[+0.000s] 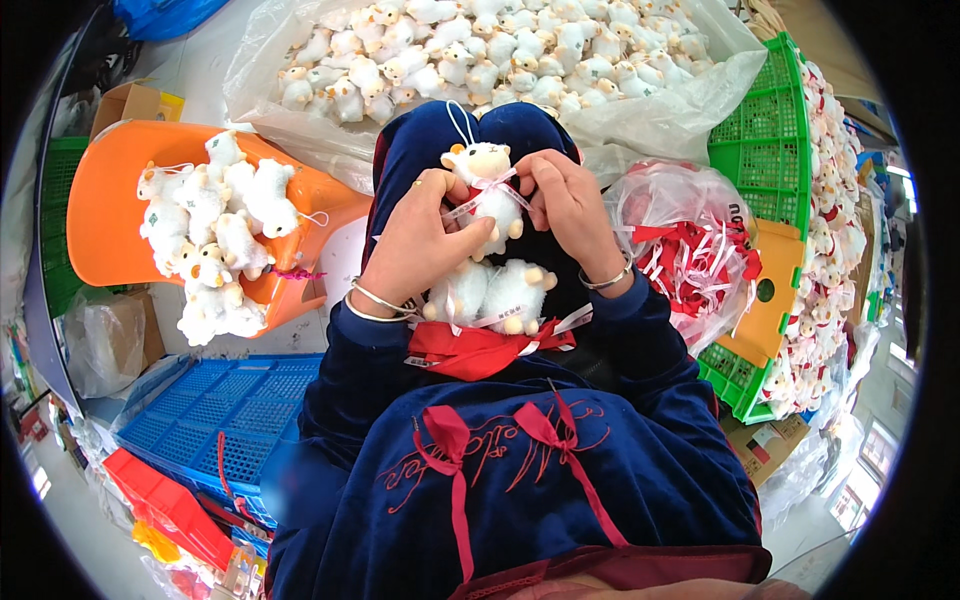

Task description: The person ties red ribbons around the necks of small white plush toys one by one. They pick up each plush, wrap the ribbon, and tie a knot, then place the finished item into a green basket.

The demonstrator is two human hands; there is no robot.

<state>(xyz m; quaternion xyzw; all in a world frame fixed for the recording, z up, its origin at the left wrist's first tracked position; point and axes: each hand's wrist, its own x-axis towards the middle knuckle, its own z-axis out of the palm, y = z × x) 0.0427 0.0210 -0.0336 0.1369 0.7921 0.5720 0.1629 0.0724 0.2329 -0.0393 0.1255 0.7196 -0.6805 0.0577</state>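
A small white plush sheep (508, 215) with a hanging loop on its head sits upright over my lap. My left hand (420, 228) is closed round its side, the thumb across its lower front. A white printed ribbon (490, 186) and some red cloth lie round its neck. My right hand (568, 205) pinches the ribbon's end beside the neck; its fingertips are partly hidden. Just below, more plush sheep (518, 292) lie on my lap, with red cloth pieces (458, 350) and white ribbons next to them.
An orange chair (105, 210) at the left carries several plush sheep. A large clear plastic sheet (260, 60) full of them lies ahead. To the right are a bag of red pieces (690, 270) and a green crate (765, 140). A blue crate (225, 400) stands lower left.
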